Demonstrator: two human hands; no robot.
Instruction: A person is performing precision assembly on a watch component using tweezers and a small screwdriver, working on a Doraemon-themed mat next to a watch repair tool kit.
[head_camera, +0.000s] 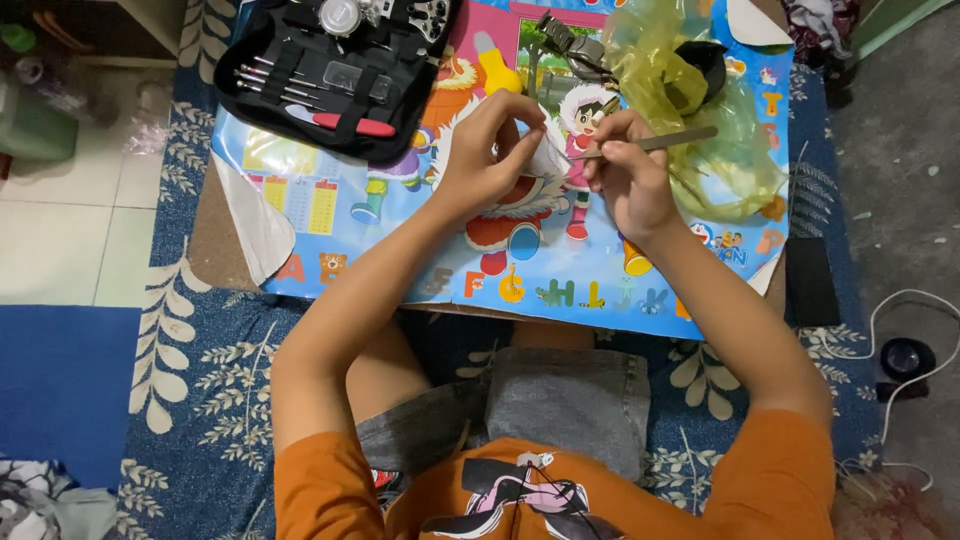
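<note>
A low worktop (230, 235) is seen from above, set on a blue carpet with a pale leaf pattern (200, 380) and covered by a bright cartoon alphabet sheet (420, 260). White floor tiles (60, 230) are visible beyond the carpet at the left.

The left hand (485, 150) is raised over the middle of the sheet. Its grip is closed, thumb and fingers pinched together on a small pale object (548, 155); what that object is cannot be told. The right hand (625, 175) is placed just beside it, its grip clamped on a slim metal tool (660, 142) resembling tweezers. The tool's tip is pointed left toward the small object, and its free end is angled up to the right. Whether tip and object touch cannot be told.

An open black tool case (340, 70) is laid at the far left of the worktop, with thin metal implements and a red-handled tool (350, 124) strapped inside. A crumpled yellow plastic bag (690, 110) is spread at the far right, with a dark item (705, 60) partly wrapped in it. A grey metal part (565, 40) is noted at the far edge between case and bag. A white cable (915, 320) and a black round device (905, 358) lie on the carpet at the right.
</note>
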